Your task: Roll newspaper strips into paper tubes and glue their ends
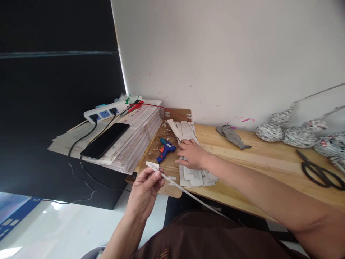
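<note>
My left hand (147, 187) is closed, pinching a thin twisted newspaper cord (188, 193) near its flat, pale end. From there the cord runs down to the right across my lap. My right hand (192, 154) rests on a pile of cut newspaper strips (188, 176), its fingers slightly bent and apart. Just left of that hand lies a blue glue gun (165, 151) on a brown cardboard sheet (155, 153).
At left, a tall newspaper stack (145, 133) bears a black phone (105, 140) and a white power strip (105, 112) with trailing cables. Along the right stand woven paper gourds (269, 132), black scissors (319, 172) and a grey cloth item (234, 136). A wall closes off the back.
</note>
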Motion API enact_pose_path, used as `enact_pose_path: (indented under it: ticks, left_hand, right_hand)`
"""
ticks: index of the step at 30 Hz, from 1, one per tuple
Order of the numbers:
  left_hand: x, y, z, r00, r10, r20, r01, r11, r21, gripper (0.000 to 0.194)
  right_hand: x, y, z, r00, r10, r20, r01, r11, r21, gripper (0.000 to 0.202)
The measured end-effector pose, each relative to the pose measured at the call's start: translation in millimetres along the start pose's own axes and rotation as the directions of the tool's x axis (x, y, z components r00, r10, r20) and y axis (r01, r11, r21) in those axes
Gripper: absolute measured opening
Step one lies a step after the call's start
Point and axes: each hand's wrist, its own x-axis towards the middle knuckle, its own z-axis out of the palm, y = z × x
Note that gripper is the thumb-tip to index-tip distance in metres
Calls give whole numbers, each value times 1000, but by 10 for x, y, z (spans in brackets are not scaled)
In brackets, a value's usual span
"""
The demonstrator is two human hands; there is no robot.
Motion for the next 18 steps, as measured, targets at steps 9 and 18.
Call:
enact_pose_path:
  ticks: [9, 18]
  left_hand:
    - [-3, 9, 48, 1000, -2, 28, 1, 1000, 12, 21]
    - [-3, -46, 142, 999, -26, 40, 26, 1000, 12, 21]
  right_hand:
    - [-10, 118, 99, 993, 112, -34, -113, 993, -30, 47]
    - [63, 182, 180, 995, 92, -49, -93, 996, -9, 58]
